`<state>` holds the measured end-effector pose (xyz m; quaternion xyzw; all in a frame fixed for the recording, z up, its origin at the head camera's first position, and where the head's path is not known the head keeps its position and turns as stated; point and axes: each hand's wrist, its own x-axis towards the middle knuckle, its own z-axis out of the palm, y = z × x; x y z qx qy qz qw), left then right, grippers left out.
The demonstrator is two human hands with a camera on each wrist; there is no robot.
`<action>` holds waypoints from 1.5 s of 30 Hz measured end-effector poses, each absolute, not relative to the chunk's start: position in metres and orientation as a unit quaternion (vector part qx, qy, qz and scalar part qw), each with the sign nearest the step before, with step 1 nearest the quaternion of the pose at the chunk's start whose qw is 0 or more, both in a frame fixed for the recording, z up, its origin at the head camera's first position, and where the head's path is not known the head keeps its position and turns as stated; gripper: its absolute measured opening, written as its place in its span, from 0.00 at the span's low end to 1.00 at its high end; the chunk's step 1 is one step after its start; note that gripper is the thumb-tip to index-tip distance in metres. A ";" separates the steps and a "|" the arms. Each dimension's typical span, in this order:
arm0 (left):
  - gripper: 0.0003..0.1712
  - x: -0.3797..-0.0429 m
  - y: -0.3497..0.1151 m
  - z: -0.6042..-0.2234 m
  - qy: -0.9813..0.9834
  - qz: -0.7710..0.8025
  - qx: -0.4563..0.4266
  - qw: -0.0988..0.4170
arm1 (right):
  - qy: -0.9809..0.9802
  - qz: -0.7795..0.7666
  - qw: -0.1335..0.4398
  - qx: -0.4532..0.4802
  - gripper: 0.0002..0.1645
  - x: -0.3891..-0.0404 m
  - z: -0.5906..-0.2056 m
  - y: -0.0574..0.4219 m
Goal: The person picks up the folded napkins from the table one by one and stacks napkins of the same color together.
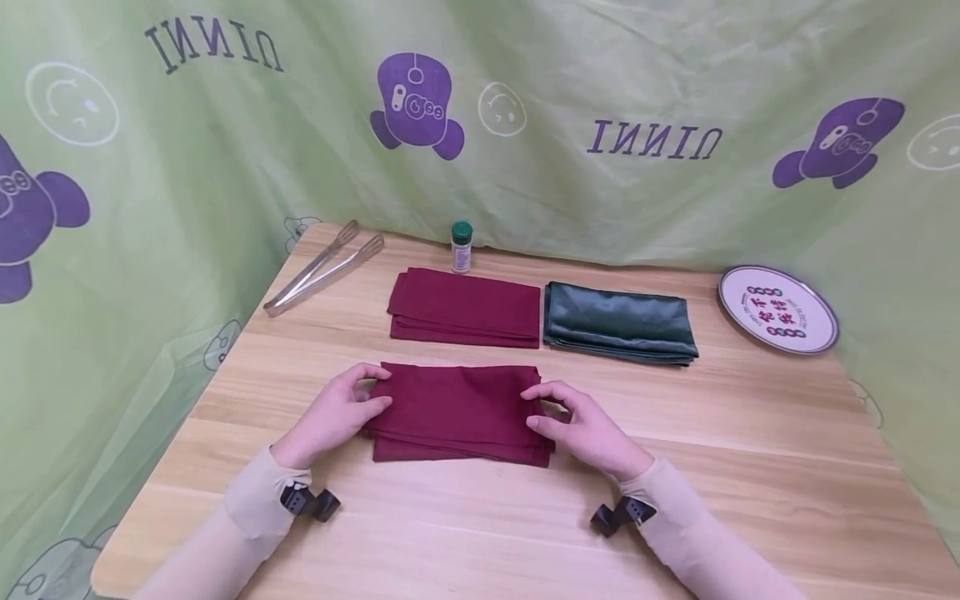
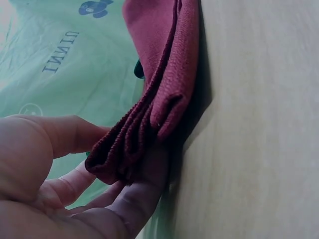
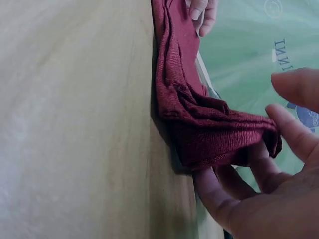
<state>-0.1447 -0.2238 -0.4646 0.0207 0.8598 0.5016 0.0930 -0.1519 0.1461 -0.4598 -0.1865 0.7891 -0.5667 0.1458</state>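
A folded maroon cloth [image 1: 457, 408] lies on the table between the two hands, its layers slightly uneven along the near edge. My left hand [image 1: 337, 412] holds its left end; the left wrist view shows stacked cloth layers [image 2: 159, 94] between the thumb and the fingers beneath. At the opposite end, my right hand [image 1: 585, 425] grips the edge. Seen from the right wrist, some fingers [image 3: 217, 196] reach under and into the cloth's layers [image 3: 219, 144], with another digit touching its upper side.
Behind it lie a second folded maroon cloth [image 1: 465, 308] and a folded dark green cloth [image 1: 618, 321]. Metal tongs [image 1: 315, 271] rest at the back left, near a green-capped shaker bottle [image 1: 461, 247]. A patterned plate [image 1: 780, 308] sits at the back right, by the green curtain [image 1: 600, 200].
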 end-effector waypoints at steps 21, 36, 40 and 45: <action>0.24 -0.129 -0.221 -0.461 0.830 0.548 0.034 0.098 | 0.782 -0.605 0.123 -0.080 0.17 -0.147 -0.465 0.136; 0.22 -0.133 -0.217 -0.452 0.846 0.526 0.055 0.071 | 0.779 -0.611 0.116 -0.079 0.16 -0.149 -0.464 0.139; 0.22 -0.137 -0.215 -0.449 0.848 0.523 0.062 0.064 | 0.779 -0.612 0.113 -0.078 0.17 -0.150 -0.462 0.141; 0.22 -0.142 -0.213 -0.446 0.849 0.520 0.076 0.050 | 0.776 -0.617 0.110 -0.072 0.17 -0.151 -0.459 0.142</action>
